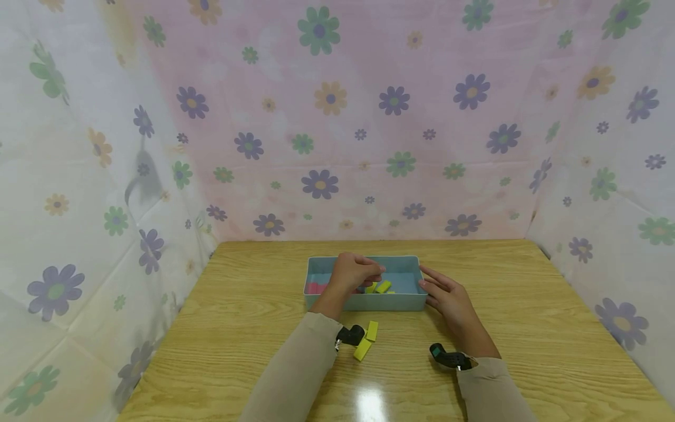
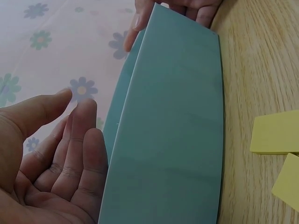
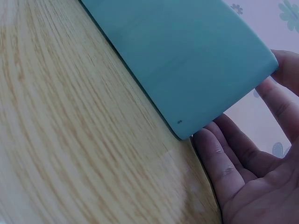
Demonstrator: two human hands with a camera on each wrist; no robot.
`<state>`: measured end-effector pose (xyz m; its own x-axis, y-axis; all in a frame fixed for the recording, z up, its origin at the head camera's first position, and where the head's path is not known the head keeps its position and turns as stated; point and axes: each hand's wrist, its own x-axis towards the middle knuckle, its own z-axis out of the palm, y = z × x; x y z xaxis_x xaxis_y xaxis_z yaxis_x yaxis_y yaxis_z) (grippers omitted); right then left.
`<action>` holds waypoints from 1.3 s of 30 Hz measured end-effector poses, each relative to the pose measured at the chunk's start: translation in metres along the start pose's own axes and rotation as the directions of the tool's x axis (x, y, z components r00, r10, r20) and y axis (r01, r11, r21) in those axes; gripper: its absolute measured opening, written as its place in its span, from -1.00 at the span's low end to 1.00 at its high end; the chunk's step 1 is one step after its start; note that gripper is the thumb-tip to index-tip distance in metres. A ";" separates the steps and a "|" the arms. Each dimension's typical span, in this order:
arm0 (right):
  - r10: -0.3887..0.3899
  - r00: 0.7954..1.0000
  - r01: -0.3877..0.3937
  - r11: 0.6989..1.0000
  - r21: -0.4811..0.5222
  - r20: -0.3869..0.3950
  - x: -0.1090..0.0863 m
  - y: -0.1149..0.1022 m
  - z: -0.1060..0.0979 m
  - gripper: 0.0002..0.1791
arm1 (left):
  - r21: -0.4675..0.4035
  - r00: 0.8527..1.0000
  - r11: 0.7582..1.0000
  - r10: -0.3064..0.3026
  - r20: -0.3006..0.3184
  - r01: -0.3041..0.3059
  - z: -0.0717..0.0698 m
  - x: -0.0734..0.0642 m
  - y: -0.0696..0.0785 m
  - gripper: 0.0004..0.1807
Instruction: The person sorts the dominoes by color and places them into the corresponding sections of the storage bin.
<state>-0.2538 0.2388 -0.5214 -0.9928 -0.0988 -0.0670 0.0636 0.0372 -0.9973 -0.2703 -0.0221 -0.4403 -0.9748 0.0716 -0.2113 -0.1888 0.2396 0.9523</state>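
A long pale blue box (image 1: 390,302) stands on the table, with yellow blocks (image 1: 384,287) and pink blocks (image 1: 316,288) inside. Over its middle is my left hand (image 1: 352,274); the left wrist view shows its fingers loosely bent, thumb apart from them and nothing between. My right hand (image 1: 452,305) is at the box's right end, fairly straight fingers touching the end wall and rim. Two yellow blocks, one nearer the box (image 1: 372,331) and one nearer me (image 1: 362,349), lie on the wood in front, beside my left wrist. My left hand partly hides the box's contents.
The wooden table (image 1: 527,328) reaches back to a flower-print cloth (image 1: 358,117), which also hangs at both sides. Each wrist carries a black camera, one on the left (image 1: 351,335) and one on the right (image 1: 447,357).
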 end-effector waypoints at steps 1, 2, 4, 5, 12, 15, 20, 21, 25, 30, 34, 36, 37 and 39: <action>0.001 1.000 -0.001 1.000 -0.004 0.001 0.000 0.000 0.000 -0.25 | -0.004 1.000 1.000 0.003 0.003 -0.003 0.000 0.000 0.000 -0.81; 0.000 1.000 0.000 1.000 -0.009 0.002 0.000 0.001 0.000 -0.25 | -0.007 1.000 1.000 0.006 0.005 -0.006 -0.001 0.000 -0.001 -0.81; -0.001 1.000 0.001 1.000 -0.014 -0.002 0.000 0.001 0.000 -0.25 | -0.012 1.000 1.000 0.010 0.010 -0.010 -0.001 0.000 -0.002 -0.81; -0.004 1.000 0.004 1.000 -0.017 -0.001 0.001 0.002 0.000 -0.25 | -0.014 1.000 1.000 0.011 0.011 -0.011 -0.002 0.000 -0.002 -0.81; 0.003 1.000 -0.004 1.000 -0.017 -0.006 0.002 0.003 -0.001 -0.24 | -0.035 1.000 0.999 0.017 0.020 -0.016 -0.004 0.000 -0.002 -0.81; 0.009 1.000 -0.009 1.000 -0.009 -0.004 0.001 0.002 -0.001 -0.23 | -0.037 0.999 0.999 0.021 0.028 -0.020 -0.005 -0.002 -0.002 -0.82; 0.009 1.000 -0.009 1.000 0.001 -0.007 0.001 0.001 -0.001 -0.24 | -0.029 0.999 0.999 0.033 0.035 -0.032 -0.009 -0.005 -0.002 -0.82; 0.004 1.000 -0.004 1.000 -0.003 -0.002 0.001 0.001 -0.001 -0.23 | -0.031 0.999 0.999 0.034 0.037 -0.033 -0.010 -0.005 -0.003 -0.82; 0.000 1.000 0.000 1.000 -0.006 0.000 0.001 0.000 0.000 -0.24 | -0.040 0.998 0.998 0.039 0.038 -0.038 -0.015 -0.005 -0.005 -0.81; 0.006 1.000 -0.006 1.000 -0.003 -0.006 0.001 0.000 0.000 -0.25 | -0.035 0.998 0.998 0.058 0.036 -0.057 -0.020 -0.006 -0.011 -0.81; 0.016 1.000 -0.016 1.000 -0.002 -0.011 0.001 -0.001 0.001 -0.29 | -0.046 0.996 0.996 0.076 0.043 -0.074 -0.023 -0.008 -0.014 -0.81; 0.021 1.000 -0.021 1.000 -0.002 -0.011 0.001 -0.001 0.001 -0.30 | -0.047 0.994 0.995 0.094 0.049 -0.092 -0.024 -0.010 -0.014 -0.82; 0.022 1.000 -0.022 1.000 -0.005 -0.009 0.001 -0.001 0.001 -0.30 | -0.050 0.994 0.994 0.100 0.053 -0.098 -0.024 -0.011 -0.014 -0.82; 0.022 1.000 -0.022 1.000 -0.005 -0.013 0.002 0.000 0.001 -0.31 | -0.052 0.991 0.992 0.119 0.060 -0.116 -0.025 -0.015 -0.014 -0.81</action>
<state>-0.2559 0.2378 -0.5213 -0.9924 -0.0853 -0.0886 0.0850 0.0443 -0.9954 -0.2558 -0.0505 -0.4445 -0.9814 0.1576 -0.1094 -0.0806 0.1789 0.9806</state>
